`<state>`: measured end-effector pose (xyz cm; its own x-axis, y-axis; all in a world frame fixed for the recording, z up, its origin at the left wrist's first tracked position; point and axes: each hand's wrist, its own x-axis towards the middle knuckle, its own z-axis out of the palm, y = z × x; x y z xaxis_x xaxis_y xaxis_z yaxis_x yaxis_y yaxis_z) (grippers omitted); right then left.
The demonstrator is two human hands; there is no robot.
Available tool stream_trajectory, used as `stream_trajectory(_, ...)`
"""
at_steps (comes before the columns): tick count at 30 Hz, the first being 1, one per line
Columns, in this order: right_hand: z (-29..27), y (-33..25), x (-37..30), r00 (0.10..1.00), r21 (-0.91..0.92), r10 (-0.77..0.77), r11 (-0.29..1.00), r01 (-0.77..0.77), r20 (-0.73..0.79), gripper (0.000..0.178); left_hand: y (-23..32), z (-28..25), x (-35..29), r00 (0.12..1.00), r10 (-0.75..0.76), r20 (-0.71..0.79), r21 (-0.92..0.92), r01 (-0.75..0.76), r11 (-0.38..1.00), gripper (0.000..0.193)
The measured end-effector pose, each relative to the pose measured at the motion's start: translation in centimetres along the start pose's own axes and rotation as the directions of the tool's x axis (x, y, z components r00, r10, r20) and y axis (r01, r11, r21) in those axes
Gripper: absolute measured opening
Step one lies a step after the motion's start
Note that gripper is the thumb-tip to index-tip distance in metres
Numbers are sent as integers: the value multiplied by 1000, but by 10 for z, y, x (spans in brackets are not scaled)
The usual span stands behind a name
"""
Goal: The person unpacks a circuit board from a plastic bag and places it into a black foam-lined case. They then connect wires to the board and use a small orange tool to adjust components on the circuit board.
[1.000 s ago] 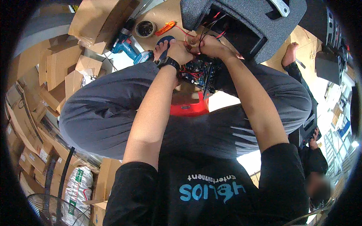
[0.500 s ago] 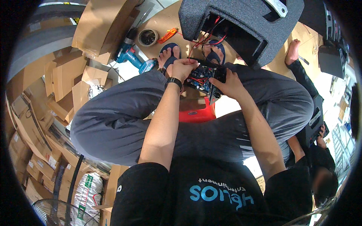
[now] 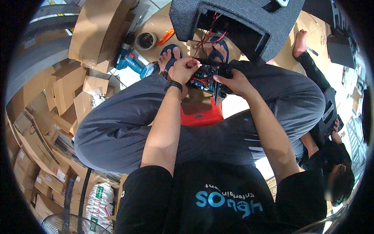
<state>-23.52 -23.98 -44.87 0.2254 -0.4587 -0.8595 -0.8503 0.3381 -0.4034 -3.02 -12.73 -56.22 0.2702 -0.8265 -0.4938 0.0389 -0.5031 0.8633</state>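
Between my knees sits a circuit board module (image 3: 203, 80), dark blue, with red wires and a metal panel edge. My right hand (image 3: 238, 82) grips it from the right, thumb across the top. At its upper left corner, my left hand (image 3: 184, 71) is closed in a pinch on a red wire. A small whitish bit shows at the fingertips, too small to tell. Red and black wires (image 3: 209, 36) run from there up into the opening of a dark grey speaker cabinet (image 3: 233, 23) standing beyond my feet.
A red plastic stool (image 3: 202, 114) stands below the board. To the left lie a teal cordless drill (image 3: 132, 64), a round pot (image 3: 145, 40), an orange tool (image 3: 166, 36) and cardboard boxes (image 3: 99, 31). Another person (image 3: 337, 167) sits at right, holding a black panel (image 3: 325, 121).
The view has shifted slightly, so the cabinet and drill appear further up and left. My left hand remains at the board's upper left corner, and my right hand keeps its grip.
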Motion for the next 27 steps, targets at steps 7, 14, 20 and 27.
stream_trajectory(7,5,1,-1,995,33,-57,998,60,-80,68,6,5,-8,993,104,-46,185,-94,978,16)
stream_trajectory(14,14,4,6,942,-33,-241,970,240,-235,73,-15,15,2,991,114,-72,85,-108,991,14)
stream_trajectory(20,18,-3,8,918,-21,-294,954,299,-267,73,3,6,-4,985,115,-131,212,-85,974,15)
stream_trajectory(27,11,-14,5,874,-16,-401,911,413,-274,71,24,-16,-1,956,270,-114,323,-221,920,11)
